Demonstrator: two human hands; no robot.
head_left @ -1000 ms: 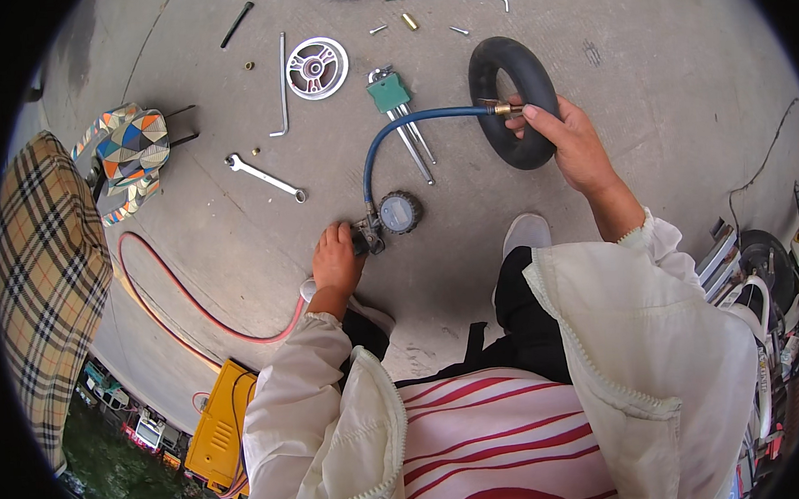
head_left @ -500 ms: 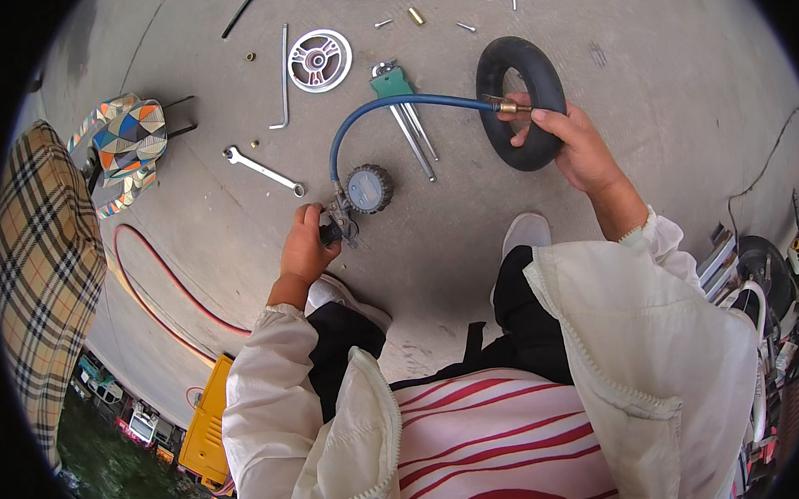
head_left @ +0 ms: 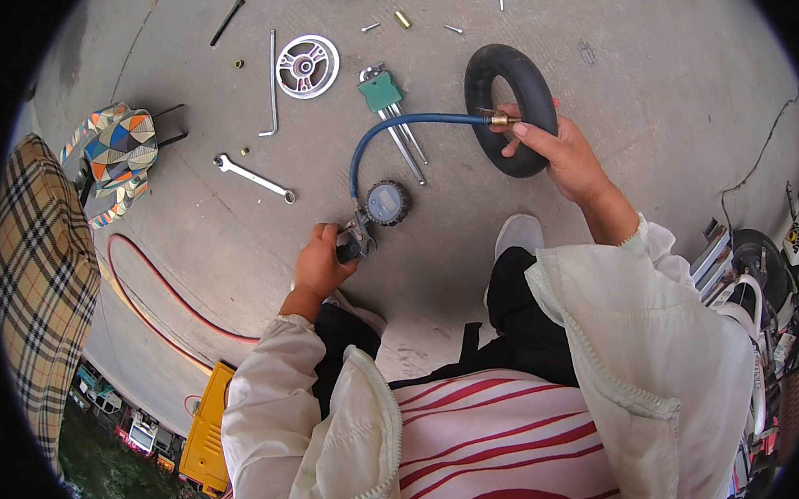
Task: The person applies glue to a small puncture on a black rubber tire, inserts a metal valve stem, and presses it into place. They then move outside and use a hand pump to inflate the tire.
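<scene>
My left hand is wrapped round the handle of a tire inflator with a round dial gauge. From it a blue hose arcs across to a brass chuck, which sits at the valve of a black inner tube. The tube is rounded and full-looking, held upright off the ground by my right hand. My right thumb lies at the valve, with fingers through the tube's opening. Beneath the hose, a green holder of hex keys lies on the concrete.
On the ground lie a silver wheel rim half, a combination wrench, a long bent bar, several small bolts and a brass sleeve. A red hose loops near a yellow case. A patterned bag stands left; bicycle parts crowd the right.
The gauge and my left hand have shifted right, nearer the tube, and the blue hose bends more tightly. My right hand still holds the tube.
</scene>
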